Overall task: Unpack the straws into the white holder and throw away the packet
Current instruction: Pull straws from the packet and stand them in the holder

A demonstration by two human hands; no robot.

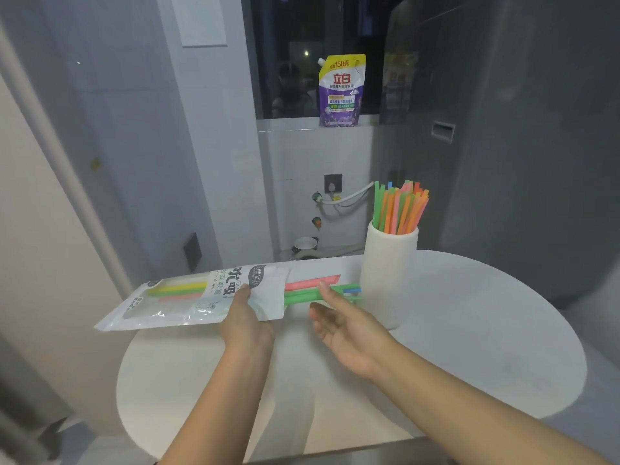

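White holder (pixel 389 273) on table (pixel 469 330), already stocked with upright straws (pixel 401 208); packet (pixel 201 297) left of holder, pinched by left hand (pixel 246 325); loose straws (pixel 318 290) protruding holderward, under fingertips of right hand (pixel 342 325), spread; mid-unpacking, apparently; next: close on straws, draw out, stand in holder

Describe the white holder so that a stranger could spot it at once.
Find the round white table. The holder stands near its far edge, just beyond the right hand. It is a plain upright cylinder, and the only thing there with a bunch of green, orange and pink straws sticking out of its top.
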